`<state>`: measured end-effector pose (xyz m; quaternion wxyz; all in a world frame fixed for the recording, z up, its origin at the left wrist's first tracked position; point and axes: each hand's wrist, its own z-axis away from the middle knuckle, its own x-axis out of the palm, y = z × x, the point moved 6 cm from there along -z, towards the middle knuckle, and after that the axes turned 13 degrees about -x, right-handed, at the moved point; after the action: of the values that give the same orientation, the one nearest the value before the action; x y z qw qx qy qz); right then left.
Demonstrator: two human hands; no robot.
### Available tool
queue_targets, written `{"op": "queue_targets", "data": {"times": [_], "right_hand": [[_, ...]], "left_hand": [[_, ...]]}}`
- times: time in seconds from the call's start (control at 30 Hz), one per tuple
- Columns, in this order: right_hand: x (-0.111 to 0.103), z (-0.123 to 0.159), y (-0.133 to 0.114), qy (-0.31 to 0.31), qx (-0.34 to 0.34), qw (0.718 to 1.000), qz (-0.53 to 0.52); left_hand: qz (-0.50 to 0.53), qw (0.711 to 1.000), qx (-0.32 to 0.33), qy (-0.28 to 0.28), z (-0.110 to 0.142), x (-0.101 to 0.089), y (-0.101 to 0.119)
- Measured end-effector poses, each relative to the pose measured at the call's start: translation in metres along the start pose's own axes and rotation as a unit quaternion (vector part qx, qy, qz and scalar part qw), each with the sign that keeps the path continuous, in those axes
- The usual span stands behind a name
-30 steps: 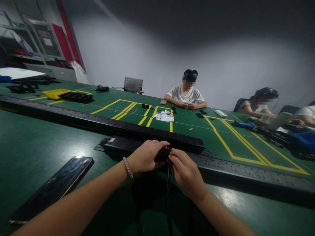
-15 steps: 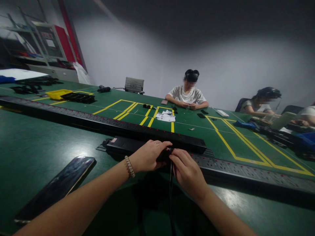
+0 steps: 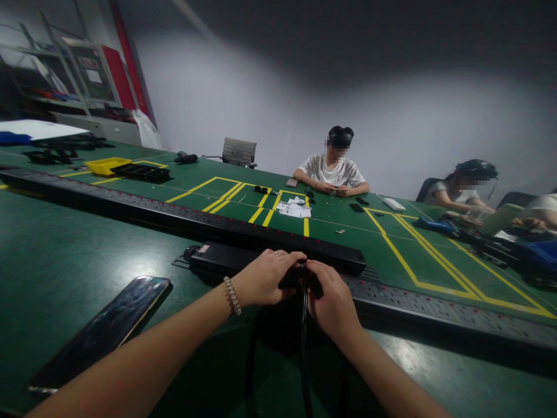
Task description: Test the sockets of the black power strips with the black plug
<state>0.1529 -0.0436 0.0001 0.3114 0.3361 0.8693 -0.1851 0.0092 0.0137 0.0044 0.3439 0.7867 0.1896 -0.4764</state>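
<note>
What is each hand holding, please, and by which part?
The left hand grips the black labelled bar by its right end; the right hand, beside the black cable, hides its grip.

People [image 3: 331, 173] are sitting in a workshop, where yellow tape [image 3: 390, 246] is marking out a long green worktable [image 3: 87, 232] and a yellow bin [image 3: 107, 166] is standing far left.

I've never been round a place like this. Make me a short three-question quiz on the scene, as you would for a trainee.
1. Which wrist wears the beaded bracelet? A) right B) left C) both
2. True or false: the left hand is on the labelled black bar.
3. Fill in: a black ____ runs down beside the right hand.

Key: 1. B; 2. True; 3. cable.
</note>
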Motion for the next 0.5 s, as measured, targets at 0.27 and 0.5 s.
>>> {"op": "queue_targets", "data": {"times": [0.27, 0.5], "right_hand": [[0.004, 0.0, 0.003, -0.017, 0.048, 0.998, 0.02], [-0.018, 0.0, 0.004, 0.097, 0.053, 0.994, -0.006]], "left_hand": [[0.002, 1.0, 0.002, 0.003, 0.0, -0.001, 0.0], [-0.004, 1.0, 0.006, 0.004, 0.002, -0.001, 0.002]]}}
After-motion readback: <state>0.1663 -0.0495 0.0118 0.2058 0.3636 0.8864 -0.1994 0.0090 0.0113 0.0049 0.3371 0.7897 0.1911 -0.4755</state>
